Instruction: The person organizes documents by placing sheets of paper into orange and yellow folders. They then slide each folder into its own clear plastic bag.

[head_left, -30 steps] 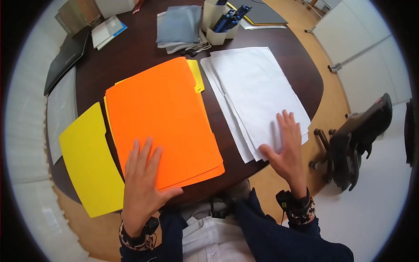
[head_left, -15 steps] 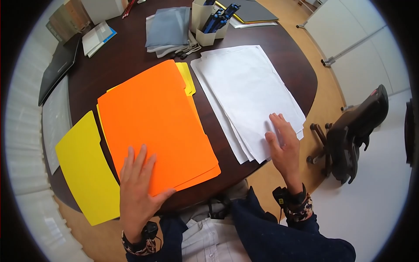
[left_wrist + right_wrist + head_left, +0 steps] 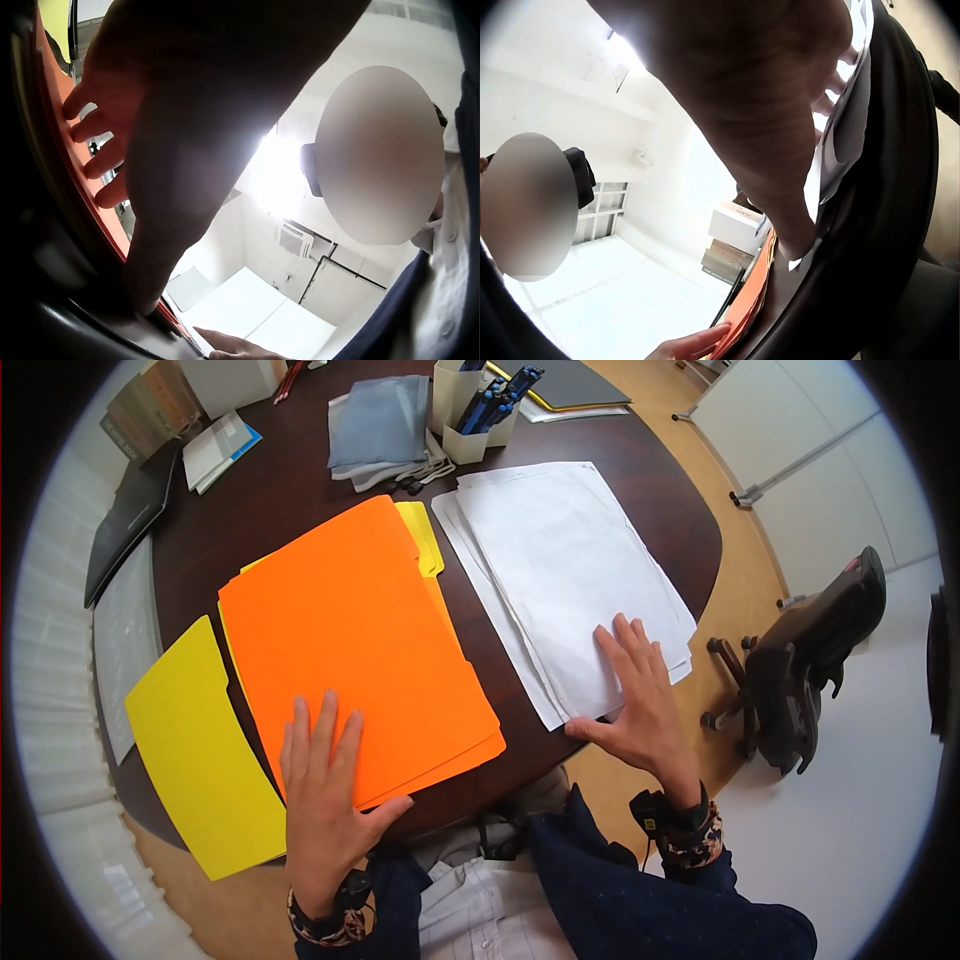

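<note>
My left hand (image 3: 330,790) rests over the near left corner of an orange folder (image 3: 350,620), fingers straight and thumb spread along its near edge. In the left wrist view the fingertips (image 3: 96,166) touch the orange surface. Yellow folders (image 3: 427,545) poke out from beneath the orange ones. At the right, my right hand (image 3: 645,710) lies over the near end of a stack of white paper sheets (image 3: 560,550), fingers extended, thumb at the near edge. The right wrist view shows the sheets' edges (image 3: 851,124) slightly curled. Another yellow folder (image 3: 205,760) lies left of the orange stack.
Beyond the stacks are grey-blue pouches (image 3: 378,425) and a pen holder (image 3: 465,445) with blue pens. A black laptop (image 3: 130,525) and a booklet (image 3: 217,448) lie at the left. The dark table (image 3: 680,510) curves away at the right, near a black office chair (image 3: 810,660).
The right hand drew its fingers together, then spread them again, its thumb now at the sheets' near edge. The left hand stays on the orange folder. The head view has shifted slightly.
</note>
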Tool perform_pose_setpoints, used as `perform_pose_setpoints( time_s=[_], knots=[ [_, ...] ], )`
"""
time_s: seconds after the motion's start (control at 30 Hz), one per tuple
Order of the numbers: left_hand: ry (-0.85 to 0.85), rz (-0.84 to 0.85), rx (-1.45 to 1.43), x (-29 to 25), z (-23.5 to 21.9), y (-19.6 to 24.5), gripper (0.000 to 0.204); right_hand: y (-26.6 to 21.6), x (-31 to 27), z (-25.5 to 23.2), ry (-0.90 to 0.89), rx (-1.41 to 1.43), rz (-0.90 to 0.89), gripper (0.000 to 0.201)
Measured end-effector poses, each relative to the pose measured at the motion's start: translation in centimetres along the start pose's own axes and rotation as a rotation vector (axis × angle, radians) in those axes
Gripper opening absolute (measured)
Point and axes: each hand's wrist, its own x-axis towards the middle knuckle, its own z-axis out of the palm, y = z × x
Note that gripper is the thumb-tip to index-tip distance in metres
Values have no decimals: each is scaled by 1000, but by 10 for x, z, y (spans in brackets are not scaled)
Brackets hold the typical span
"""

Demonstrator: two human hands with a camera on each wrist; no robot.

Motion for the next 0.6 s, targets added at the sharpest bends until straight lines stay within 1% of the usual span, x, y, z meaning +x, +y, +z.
perform_pose_setpoints(
  time_s=[0.17,0.23,0.47,0.53,0.6],
  knots=[
    [-7,-10,-21,-1,-2,-2,97,1,0,4,36,3,3,95],
    [-12,-15,-28,-1,-5,-1,96,1,1,4,67,22,21,88],
    [-26,-15,-66,-3,-7,0,91,1,2,7,122,32,24,76],
    [-28,-23,-74,-4,-7,0,90,3,3,9,183,106,44,69],
    [-31,-30,-82,-4,-7,0,90,3,3,9,198,102,42,66]
  ],
)
